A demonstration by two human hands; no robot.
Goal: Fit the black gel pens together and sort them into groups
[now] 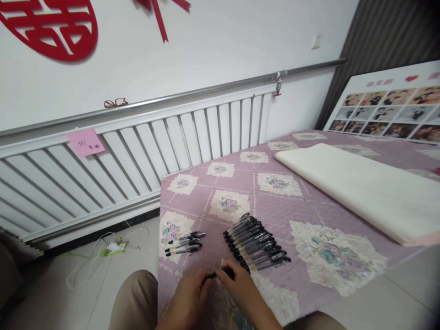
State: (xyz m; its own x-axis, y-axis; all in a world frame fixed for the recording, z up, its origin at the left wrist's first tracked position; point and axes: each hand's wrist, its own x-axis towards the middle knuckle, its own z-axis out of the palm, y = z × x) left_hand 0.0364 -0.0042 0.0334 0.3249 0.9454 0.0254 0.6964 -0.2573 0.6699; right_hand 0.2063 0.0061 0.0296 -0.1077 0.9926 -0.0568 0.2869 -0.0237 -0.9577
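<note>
Near the front edge of the bed-like surface, my left hand point(192, 291) and my right hand point(233, 277) are close together, both closed around a dark, thin pen point(212, 275). Most of that pen is hidden by my fingers. Just beyond my right hand lies a row of several black-capped gel pens point(256, 243), side by side and slightly fanned. A smaller group of pens point(185, 244) rests to the left, beyond my left hand.
A purple floral cloth point(237, 181) covers the surface. On its right side lies a folded cream-coloured mat point(350, 183). Behind is a white radiator point(192, 137) with a pink note point(85, 142). A power strip point(116, 248) with cables sits on the floor at left.
</note>
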